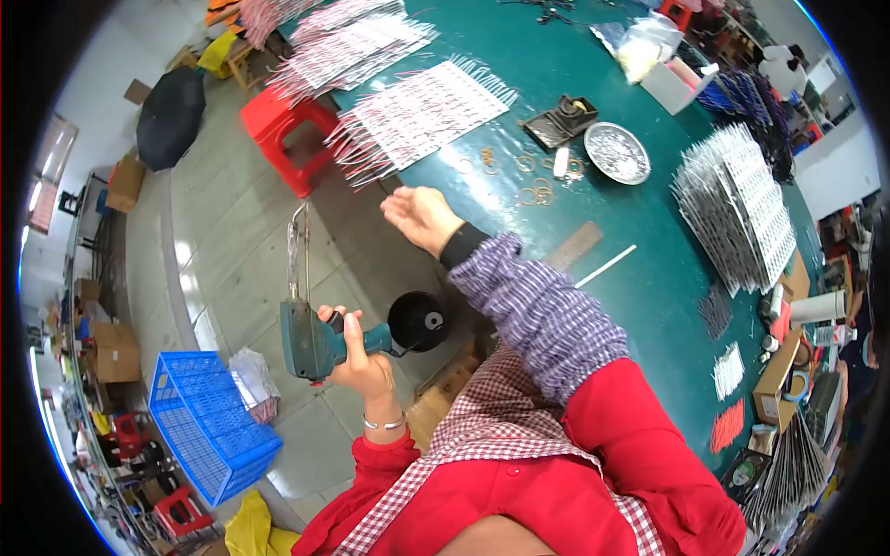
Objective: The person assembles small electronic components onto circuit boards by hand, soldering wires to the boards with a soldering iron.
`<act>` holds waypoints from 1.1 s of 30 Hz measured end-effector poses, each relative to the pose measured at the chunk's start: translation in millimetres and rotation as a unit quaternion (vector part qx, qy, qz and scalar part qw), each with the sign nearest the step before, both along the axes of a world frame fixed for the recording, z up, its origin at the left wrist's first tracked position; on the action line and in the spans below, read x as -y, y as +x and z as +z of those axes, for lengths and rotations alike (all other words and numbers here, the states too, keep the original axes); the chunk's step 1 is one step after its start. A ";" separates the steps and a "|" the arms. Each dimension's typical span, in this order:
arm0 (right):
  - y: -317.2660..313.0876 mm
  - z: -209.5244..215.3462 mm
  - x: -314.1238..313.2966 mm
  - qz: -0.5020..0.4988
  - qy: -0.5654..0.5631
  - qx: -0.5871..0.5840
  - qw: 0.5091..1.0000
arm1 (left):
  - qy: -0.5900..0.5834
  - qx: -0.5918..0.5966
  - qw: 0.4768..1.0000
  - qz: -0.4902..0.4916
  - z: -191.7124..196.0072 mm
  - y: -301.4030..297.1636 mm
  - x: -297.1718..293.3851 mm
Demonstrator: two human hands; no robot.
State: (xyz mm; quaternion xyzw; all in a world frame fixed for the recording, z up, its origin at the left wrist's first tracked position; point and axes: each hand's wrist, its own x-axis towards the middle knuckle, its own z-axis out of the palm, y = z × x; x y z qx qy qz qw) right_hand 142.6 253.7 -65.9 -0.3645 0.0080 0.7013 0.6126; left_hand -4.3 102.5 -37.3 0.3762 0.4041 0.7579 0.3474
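Over glossy tiles (232,287), the left grip (359,361) clasps a boxy teal tool (308,341); the right grip (423,217) is wide.

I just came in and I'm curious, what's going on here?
A person is holding a green gun-shaped tool in their left hand, with its long metal prongs out over the floor. Their right hand looks empty, fingers spread a little, by the edge of the green table. Just past it lies a stack of white sheets with red and white wires, near a red stool.
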 end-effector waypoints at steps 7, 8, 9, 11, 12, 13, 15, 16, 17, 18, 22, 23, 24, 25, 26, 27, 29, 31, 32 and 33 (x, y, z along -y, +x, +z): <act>-50.7 9.9 -76.4 -0.249 -0.073 -0.109 0.960 | -0.044 0.032 0.996 0.069 -5.0 -34.4 5.9; -54.3 1.0 -80.7 -0.272 -0.057 -0.106 0.955 | -0.053 0.029 0.995 0.077 -6.5 -38.7 6.3; -45.4 -1.6 -78.1 -0.261 -0.086 -0.084 0.958 | -0.054 0.034 0.995 0.075 -7.1 -40.4 6.1; -38.4 -4.7 -77.2 -0.312 -0.061 -0.093 0.944 | -0.039 0.037 0.996 0.075 -8.5 -43.8 4.0; -44.5 -2.3 -71.3 -0.310 -0.059 -0.078 0.946 | -0.042 0.039 0.995 0.075 -8.9 -49.3 5.5; -49.8 -2.7 -64.1 -0.312 -0.056 -0.062 0.946 | -0.041 0.038 0.995 0.077 -10.1 -53.6 5.0; -60.8 -3.1 -41.3 -0.321 -0.027 -0.077 0.943 | -0.043 0.041 0.996 0.072 -15.2 -58.3 3.1; -67.3 -4.4 -25.0 -0.309 -0.030 -0.054 0.949 | -0.049 0.043 0.996 0.068 -18.2 -58.7 1.1; -77.3 -5.2 -7.5 -0.292 -0.035 -0.033 0.955 | -0.054 0.042 0.995 0.068 -19.6 -60.5 0.7; -82.7 -5.3 7.7 -0.270 -0.064 -0.025 0.960 | -0.057 0.043 0.995 0.064 -18.8 -59.0 -1.3; -81.9 -3.5 33.0 -0.282 -0.062 -0.053 0.956 | -0.045 0.043 0.996 0.071 -12.4 -50.6 -7.9; -79.2 -3.5 27.8 -0.308 -0.032 -0.085 0.947 | -0.034 0.018 0.995 0.088 -10.8 -51.3 -8.2; -72.7 -9.0 19.4 -0.306 -0.005 -0.118 0.945 | -0.034 0.018 0.995 0.095 -10.5 -52.1 -8.1; -68.5 -8.4 12.7 -0.297 0.026 -0.150 0.943 | -0.031 0.021 0.996 0.081 -11.6 -53.8 -7.2; -66.7 -7.7 7.6 -0.309 0.014 -0.115 0.944 | -0.028 0.029 0.996 0.083 -12.6 -55.0 -6.1; -64.5 -5.0 3.6 -0.320 0.001 -0.081 0.944 | -0.025 0.036 0.995 0.086 -12.8 -54.6 -6.3; -56.6 -1.0 -0.5 -0.345 -0.004 -0.021 0.938 | -0.026 0.042 0.996 0.079 -11.8 -48.5 -6.7; -60.9 8.0 9.4 -0.310 0.002 0.082 0.947 | -0.046 0.042 0.993 0.101 -18.0 -55.8 -5.7; -54.7 15.4 18.5 -0.262 -0.003 0.109 0.959 | -0.047 0.044 0.992 0.108 -18.9 -57.1 -5.7; -46.4 27.0 28.3 -0.230 0.000 0.156 0.961 | -0.056 0.043 0.992 0.107 -17.0 -60.3 -3.8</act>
